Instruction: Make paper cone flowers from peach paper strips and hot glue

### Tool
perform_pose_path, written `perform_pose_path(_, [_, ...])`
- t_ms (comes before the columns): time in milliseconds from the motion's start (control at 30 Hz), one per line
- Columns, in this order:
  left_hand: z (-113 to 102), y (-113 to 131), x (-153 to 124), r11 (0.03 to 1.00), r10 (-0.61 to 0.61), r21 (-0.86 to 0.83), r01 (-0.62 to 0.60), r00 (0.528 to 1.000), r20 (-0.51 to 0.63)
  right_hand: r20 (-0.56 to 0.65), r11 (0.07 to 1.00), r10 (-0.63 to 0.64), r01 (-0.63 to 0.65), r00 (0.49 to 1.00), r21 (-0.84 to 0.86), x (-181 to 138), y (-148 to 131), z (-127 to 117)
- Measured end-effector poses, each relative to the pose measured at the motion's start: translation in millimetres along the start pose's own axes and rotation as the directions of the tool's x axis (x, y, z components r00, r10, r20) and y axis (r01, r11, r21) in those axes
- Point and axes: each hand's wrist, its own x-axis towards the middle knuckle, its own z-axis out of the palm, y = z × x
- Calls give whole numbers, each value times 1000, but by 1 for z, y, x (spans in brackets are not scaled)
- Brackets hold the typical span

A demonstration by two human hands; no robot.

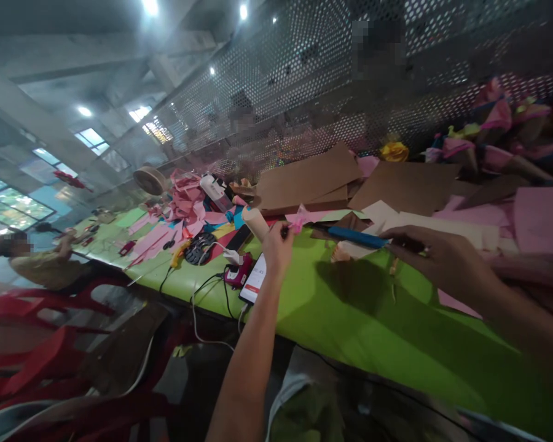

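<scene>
My left hand point(278, 244) is raised over the green table point(313, 307), its fingers pinched on a small pink paper flower point(297, 220). A pale paper roll point(255, 223) is close by on its left side. My right hand point(435, 255) is closed on the end of a long, slim blue tool point(358, 237), whose exact kind I cannot make out. The tool points left toward the flower and is apart from it. Below its tip, a small cream and brown paper piece point(345, 250) rests on the table.
A phone point(257, 279), a magenta socket block point(238, 271) and cables are left of my left arm. Pink paper strips point(184, 202) heap up farther left. Brown cardboard sheets point(308, 178) lean along the back. Paper flowers point(498, 129) crowd the right. Another person point(41, 264) sits far left.
</scene>
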Motion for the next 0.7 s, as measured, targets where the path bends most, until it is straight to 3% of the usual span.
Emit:
perform_pose_path(100, [13, 17, -4, 875, -29, -476, 88, 991, 130, 2, 987, 79, -78, 997, 141, -1, -8, 2])
perform_pose_path(200, [34, 38, -18, 694, -18, -681, 234, 951, 308, 39, 933, 188, -191, 981, 305, 0, -17, 3])
perform_pose_path(333, [61, 60, -38, 607, 30, -716, 345, 890, 455, 132, 856, 226, -262, 965, 445, 3, -21, 3])
perform_pose_path(467, [77, 66, -47, 588, 97, -737, 332, 876, 472, 106, 881, 246, -268, 963, 390, 5, -19, 1])
perform_pose_path(700, [70, 57, -46, 749, 174, -631, 203, 858, 483, 61, 877, 316, -316, 947, 362, 2, -20, 0])
